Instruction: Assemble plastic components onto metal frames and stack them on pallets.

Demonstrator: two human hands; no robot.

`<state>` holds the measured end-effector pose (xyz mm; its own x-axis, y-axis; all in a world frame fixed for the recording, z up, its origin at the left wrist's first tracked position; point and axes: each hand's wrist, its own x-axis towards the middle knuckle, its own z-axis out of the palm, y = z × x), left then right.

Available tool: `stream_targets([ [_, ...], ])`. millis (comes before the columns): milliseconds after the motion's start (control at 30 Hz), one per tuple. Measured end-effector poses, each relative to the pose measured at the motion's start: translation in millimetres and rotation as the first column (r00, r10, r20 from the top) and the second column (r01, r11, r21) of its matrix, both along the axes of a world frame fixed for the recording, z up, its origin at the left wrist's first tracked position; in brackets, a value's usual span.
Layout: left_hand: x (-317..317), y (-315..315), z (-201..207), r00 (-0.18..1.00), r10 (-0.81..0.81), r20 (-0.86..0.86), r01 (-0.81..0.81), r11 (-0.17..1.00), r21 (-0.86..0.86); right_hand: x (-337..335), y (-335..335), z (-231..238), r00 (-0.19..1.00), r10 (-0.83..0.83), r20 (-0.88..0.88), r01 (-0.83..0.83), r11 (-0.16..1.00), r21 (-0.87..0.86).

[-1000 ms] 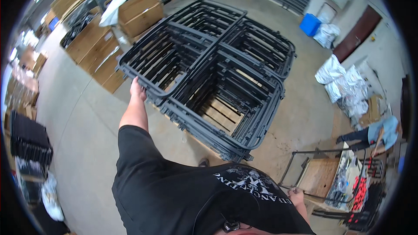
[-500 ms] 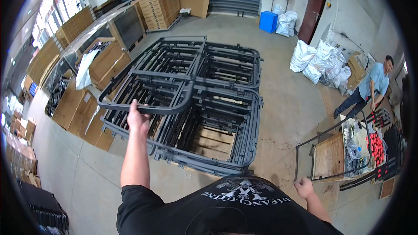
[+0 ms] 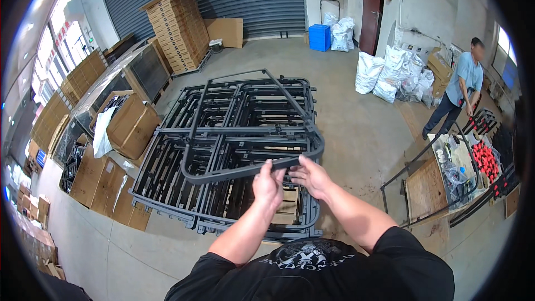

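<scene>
A dark grey metal frame (image 3: 245, 128) with rounded corners is lifted and tilted above several stacks of like frames (image 3: 234, 156) on the concrete floor. My left hand (image 3: 269, 185) grips its near rail from below. My right hand (image 3: 310, 176) holds the same rail just to the right, fingers curled over it. Both forearms come up from the lower edge, over my black shirt.
Brown cartons (image 3: 125, 125) lie left of the stacks, and a tall stack of flat boxes (image 3: 177, 28) stands by the roller door. White sacks (image 3: 390, 72) sit at the right. Another person (image 3: 460, 86) in a blue shirt stands by a cart (image 3: 446, 181) holding red parts.
The view has turned toward the roller door. The frame, held by my left hand alone before, is now raised higher and my right hand has joined on its near rail.
</scene>
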<state>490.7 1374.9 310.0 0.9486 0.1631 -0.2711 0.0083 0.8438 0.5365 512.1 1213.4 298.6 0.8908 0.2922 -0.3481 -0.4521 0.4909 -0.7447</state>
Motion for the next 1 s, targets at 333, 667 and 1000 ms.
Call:
stream_targets([
  [333,-54.9,103.7,10.9,0.997,0.072,0.008,-0.072,0.985,0.155,38.8,-13.1,20.6,0.907,-0.408,-0.101,0.415,0.831,0.370],
  [667,-24.7,161.6,-63.3,0.857,-0.155,-0.491,0.311,0.916,0.254,18.3,5.7,128.3,0.859,-0.104,0.502,0.128,0.992,-0.015],
  [1000,-62.8,47.0,-119.8,0.881,-0.204,-0.426,0.241,0.970,0.035,-98.7,60.2,204.1,0.702,-0.125,0.701,0.339,0.924,-0.175],
])
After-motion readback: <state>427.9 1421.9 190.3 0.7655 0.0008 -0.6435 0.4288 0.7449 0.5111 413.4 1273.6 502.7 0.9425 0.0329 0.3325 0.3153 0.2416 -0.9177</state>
